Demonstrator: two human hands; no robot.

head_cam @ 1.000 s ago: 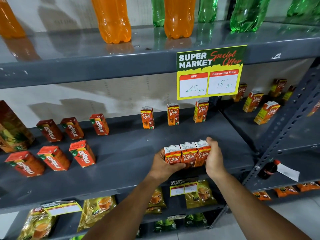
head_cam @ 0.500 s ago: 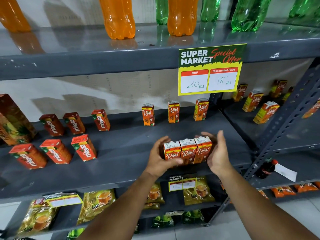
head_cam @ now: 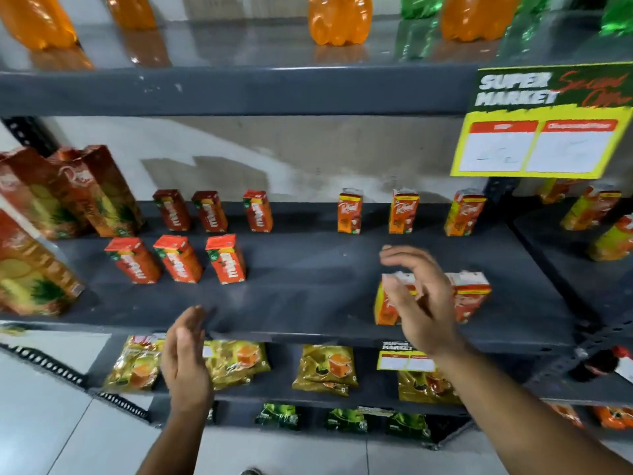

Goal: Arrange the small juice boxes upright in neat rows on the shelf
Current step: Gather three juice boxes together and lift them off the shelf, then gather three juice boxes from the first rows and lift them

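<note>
On the grey middle shelf (head_cam: 308, 293) a tight front row of small orange juice boxes (head_cam: 471, 296) stands upright at the right. My right hand (head_cam: 421, 299) hovers open in front of that row, hiding its middle box. Behind it, three orange boxes (head_cam: 404, 210) stand spaced along the back. Further left, two rows of three red juice boxes (head_cam: 226, 258) stand upright. My left hand (head_cam: 186, 358) is open and empty, below the shelf's front edge, touching nothing.
Tall juice cartons (head_cam: 85, 190) crowd the shelf's left end. A yellow price sign (head_cam: 537, 132) hangs from the upper shelf, which carries orange and green bottles (head_cam: 339, 18). Gold pouches (head_cam: 325, 368) lie on the shelf below. More boxes (head_cam: 592, 207) stand on the right unit.
Both hands have let go of the front row of three orange boxes. The left hand has drawn back down and left. The view has swung left, blurring the frame.
</note>
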